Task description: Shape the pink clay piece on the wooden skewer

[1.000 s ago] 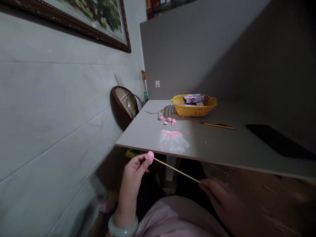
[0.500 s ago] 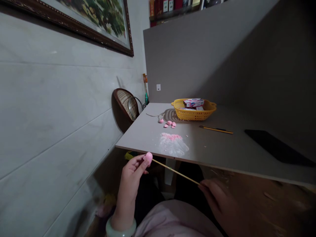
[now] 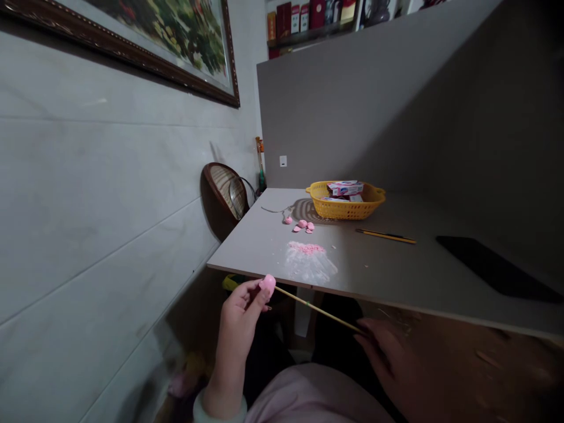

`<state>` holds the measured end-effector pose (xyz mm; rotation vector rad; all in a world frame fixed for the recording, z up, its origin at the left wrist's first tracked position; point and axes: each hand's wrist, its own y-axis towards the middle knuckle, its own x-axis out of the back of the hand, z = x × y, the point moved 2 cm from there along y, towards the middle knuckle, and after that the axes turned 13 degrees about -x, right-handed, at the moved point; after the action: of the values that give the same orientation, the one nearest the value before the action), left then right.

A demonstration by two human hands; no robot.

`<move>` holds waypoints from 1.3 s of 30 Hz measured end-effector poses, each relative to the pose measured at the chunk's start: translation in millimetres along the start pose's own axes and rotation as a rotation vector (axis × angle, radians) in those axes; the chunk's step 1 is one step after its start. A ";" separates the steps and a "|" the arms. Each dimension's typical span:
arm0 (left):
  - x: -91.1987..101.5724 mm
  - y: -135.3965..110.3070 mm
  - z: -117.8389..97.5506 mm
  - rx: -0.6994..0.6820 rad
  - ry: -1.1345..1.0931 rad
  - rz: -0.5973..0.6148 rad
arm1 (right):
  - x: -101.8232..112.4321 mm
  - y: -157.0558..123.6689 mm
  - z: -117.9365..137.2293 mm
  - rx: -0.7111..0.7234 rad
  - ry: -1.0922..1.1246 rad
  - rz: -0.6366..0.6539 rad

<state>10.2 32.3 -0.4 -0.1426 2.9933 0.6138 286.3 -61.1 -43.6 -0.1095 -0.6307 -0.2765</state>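
Note:
Between the fingertips and thumb of my left hand [image 3: 243,311] is a smooth pink ball [image 3: 268,284], held just in front of the table's near edge. A thin wooden stick [image 3: 317,309] runs from the ball down to the right; its left end meets the ball. My right hand [image 3: 388,352], dim and in shadow, pinches the stick's other end. On the table, a patch of pink crumbs [image 3: 307,248] and white powder [image 3: 311,268] lies beyond the left hand. Several pink pieces [image 3: 303,224] sit farther back.
A yellow plastic basket [image 3: 348,208] with small boxes stands at the back of the grey table [image 3: 247,241]. A yellow-and-black pen-like tool [image 3: 386,236] and a dark flat mat [image 3: 493,267] lie to the right. A marble wall [image 3: 110,194] rises on the left.
The view has tilted up slightly, so the scene sits lower. Both hands keep hold of the ball and stick; the right-hand fingers have shifted a little on the stick.

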 end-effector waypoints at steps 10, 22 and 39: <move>-13.0 8.9 -15.1 -0.095 -0.082 0.125 | -10.0 -10.1 3.9 -0.451 0.480 0.809; -16.6 10.3 -8.0 -0.077 -0.067 0.028 | 14.6 -5.5 14.2 -0.182 0.110 0.211; -14.3 1.7 -4.9 -0.075 -0.062 0.078 | 14.3 -18.7 14.5 -0.195 0.002 0.223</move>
<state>24.0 33.0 6.1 -0.0114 2.9290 0.7256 283.7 -79.5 -23.1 -0.3641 -0.5834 -0.1214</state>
